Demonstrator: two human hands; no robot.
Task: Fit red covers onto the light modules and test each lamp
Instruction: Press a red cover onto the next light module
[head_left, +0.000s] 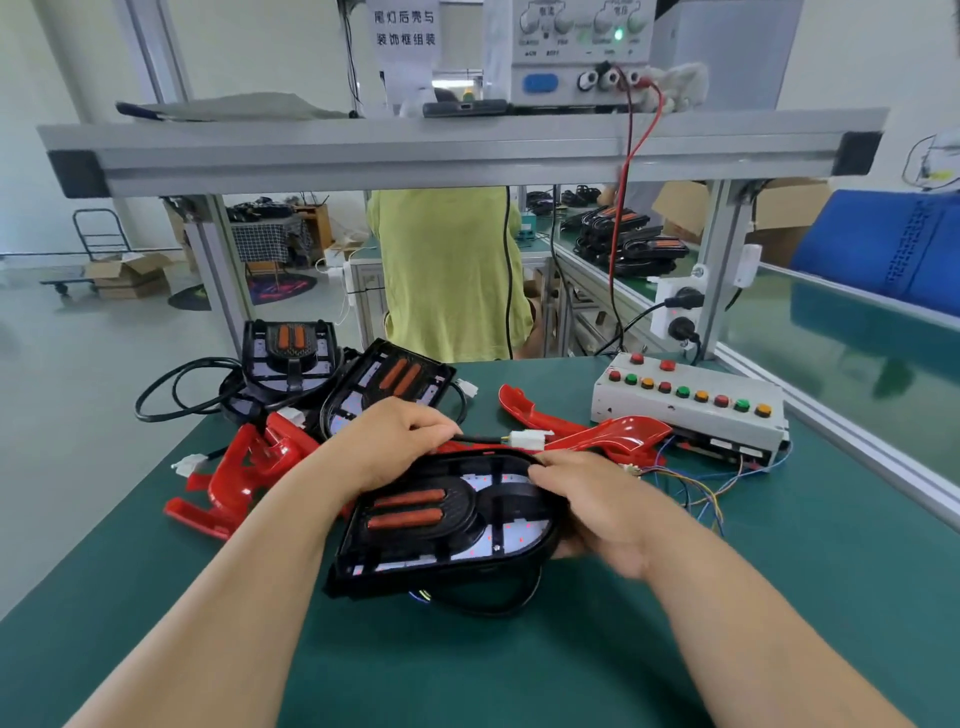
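I hold a black oval plastic light module (447, 525) in both hands just above the green-matted counter (467, 654), at its middle and close to me. It is tilted, face up. My left hand (400, 441) is at its far edge, fingers curled and pinching the thin black cable (480, 439) that runs right to a white plug connector (527, 439). My right hand (587, 509), a little blurred, grips the module's rounded right end with its fingers wrapped round the rim.

The module's face shows a raised, ribbed oval island with two orange-red bars side by side. Around it, a black frame lies over a white board dotted with small red points. A loop of black cord hangs under its near edge.

A glossy red plastic cover (249, 467) lies on the counter to the left, just beside the module. Another red curved cover (613, 434) lies to the right, against a white box with a row of red, green and yellow buttons (691, 405). Loose coloured wires trail from that box. Two more black light modules (291, 348) rest behind my left hand, one leaning on the other.
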